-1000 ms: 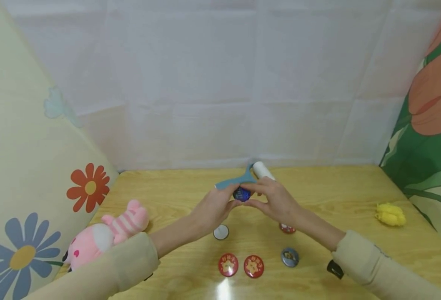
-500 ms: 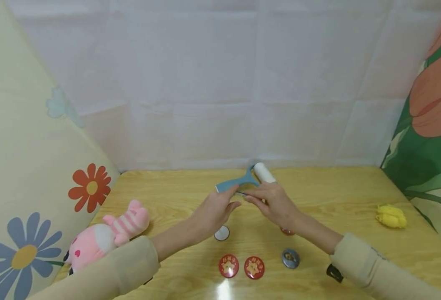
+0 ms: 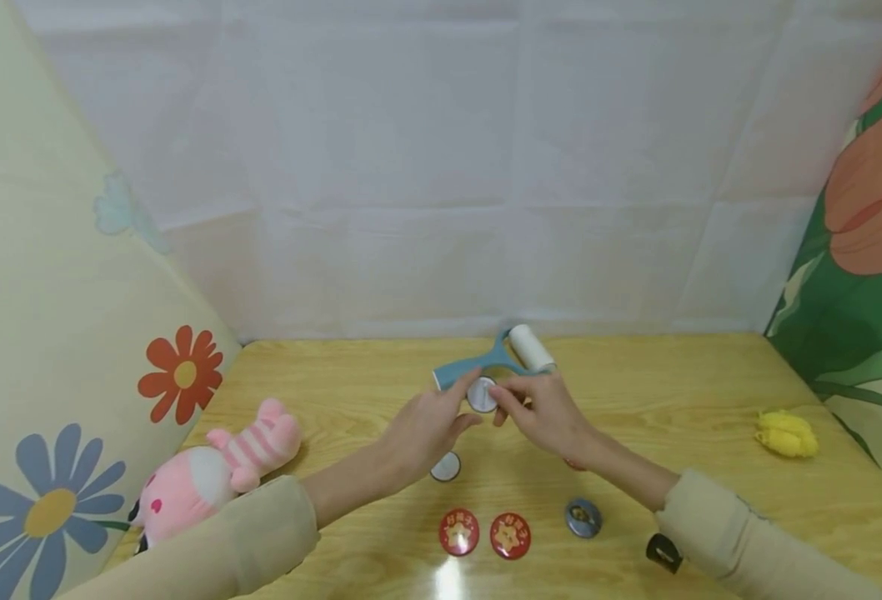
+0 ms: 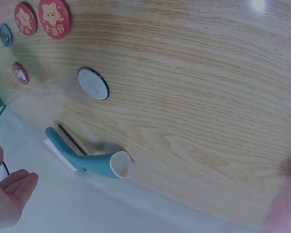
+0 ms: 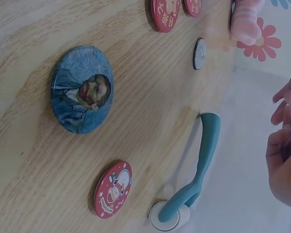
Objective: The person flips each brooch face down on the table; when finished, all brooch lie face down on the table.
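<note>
A round pin badge point(image 3: 482, 394) is held up near the table's far middle, its white back facing the head camera. My right hand point(image 3: 549, 412) pinches its right edge between thumb and index finger. My left hand point(image 3: 422, 429) touches its upper left rim with an outstretched index finger, while the thumb stands apart below. Just behind the hands lies a lint roller point(image 3: 478, 364) with a blue handle and a white roll. Another badge point(image 4: 93, 83) lies white back up on the table. In the right wrist view, only a dark sliver of the held badge shows.
Two red star badges point(image 3: 459, 532) lie at the front. A blue portrait badge point(image 5: 82, 90) and a red snowman badge point(image 5: 113, 189) lie to the right. A pink plush toy point(image 3: 216, 467) is at left, a yellow object point(image 3: 786, 433) far right, a black item point(image 3: 664, 552) near the right sleeve.
The held badge has turned over, from its blue face through edge-on to its white back. My left thumb has come away from it; the right hand keeps its pinch.
</note>
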The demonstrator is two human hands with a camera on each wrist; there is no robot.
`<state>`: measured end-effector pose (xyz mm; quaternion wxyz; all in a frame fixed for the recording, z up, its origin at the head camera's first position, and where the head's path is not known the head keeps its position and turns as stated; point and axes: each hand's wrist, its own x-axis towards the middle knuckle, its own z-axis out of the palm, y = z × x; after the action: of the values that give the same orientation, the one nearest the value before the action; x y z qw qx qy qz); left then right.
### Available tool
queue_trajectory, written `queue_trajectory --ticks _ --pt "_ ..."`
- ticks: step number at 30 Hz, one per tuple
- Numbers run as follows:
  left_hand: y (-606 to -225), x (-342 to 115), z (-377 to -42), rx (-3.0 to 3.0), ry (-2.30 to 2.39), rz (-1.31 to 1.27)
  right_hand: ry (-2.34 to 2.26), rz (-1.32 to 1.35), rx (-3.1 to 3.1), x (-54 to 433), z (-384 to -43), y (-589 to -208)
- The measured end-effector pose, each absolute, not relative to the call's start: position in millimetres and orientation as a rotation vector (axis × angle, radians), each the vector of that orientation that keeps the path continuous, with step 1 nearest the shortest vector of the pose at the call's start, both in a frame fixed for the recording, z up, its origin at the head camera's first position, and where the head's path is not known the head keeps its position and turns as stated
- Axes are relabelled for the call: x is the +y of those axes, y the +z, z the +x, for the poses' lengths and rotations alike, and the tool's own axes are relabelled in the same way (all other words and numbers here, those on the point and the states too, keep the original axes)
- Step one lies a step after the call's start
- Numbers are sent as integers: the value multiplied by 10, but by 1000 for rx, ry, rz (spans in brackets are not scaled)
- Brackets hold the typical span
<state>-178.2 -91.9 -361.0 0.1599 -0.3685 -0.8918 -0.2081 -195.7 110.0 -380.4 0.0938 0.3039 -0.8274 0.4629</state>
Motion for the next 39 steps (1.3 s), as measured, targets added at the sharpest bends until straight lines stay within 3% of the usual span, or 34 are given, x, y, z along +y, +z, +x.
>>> queue_trajectory --ticks 14,39 --pt "-3683 -968 -1788 -2501 -529 -1068 1473 849 -2561 1051 -1951 -3842" --pt "-3666 -884 -1845 -2652 -584 -1132 801 1316 -2341 1235 -2000 -3996"
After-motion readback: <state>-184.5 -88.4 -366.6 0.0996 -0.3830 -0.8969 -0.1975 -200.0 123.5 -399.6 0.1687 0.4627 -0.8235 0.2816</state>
